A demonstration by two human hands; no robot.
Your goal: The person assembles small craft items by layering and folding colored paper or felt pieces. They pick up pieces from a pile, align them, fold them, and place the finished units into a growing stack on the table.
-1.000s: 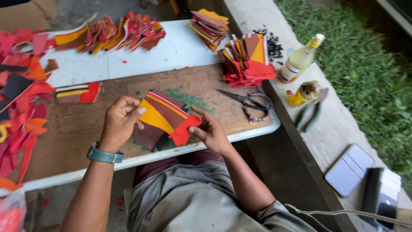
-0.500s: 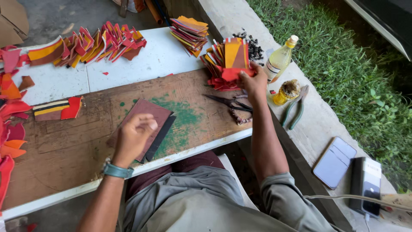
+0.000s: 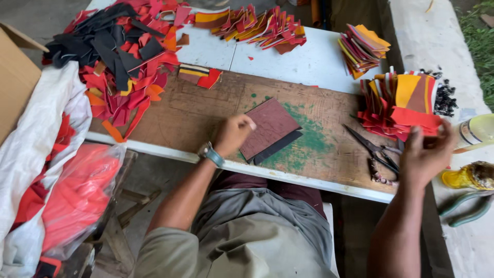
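Note:
My left hand (image 3: 234,134) rests with curled fingers on the edge of a dark red rectangular pad (image 3: 270,127), which lies over a black piece on the brown board (image 3: 190,116). A watch sits on that wrist. My right hand (image 3: 426,154) is raised at the right, fingers touching the front of a stack of red, orange and brown pieces (image 3: 401,103). Whether it grips a piece I cannot tell. Black scissors (image 3: 373,149) lie on the board just left of my right hand.
A heap of red, black and orange scraps (image 3: 121,56) covers the far left. More folded coloured pieces (image 3: 252,23) and a second stack (image 3: 363,49) lie on the white table. A bottle (image 3: 476,133), yellow jar (image 3: 465,177), green pliers (image 3: 465,208), a cardboard box (image 3: 15,77) and bags (image 3: 56,185) surround.
The view has swung left and closer. My right hand set the coloured piece on the right stack and now hovers at its front. My left hand stays on the dark red pad.

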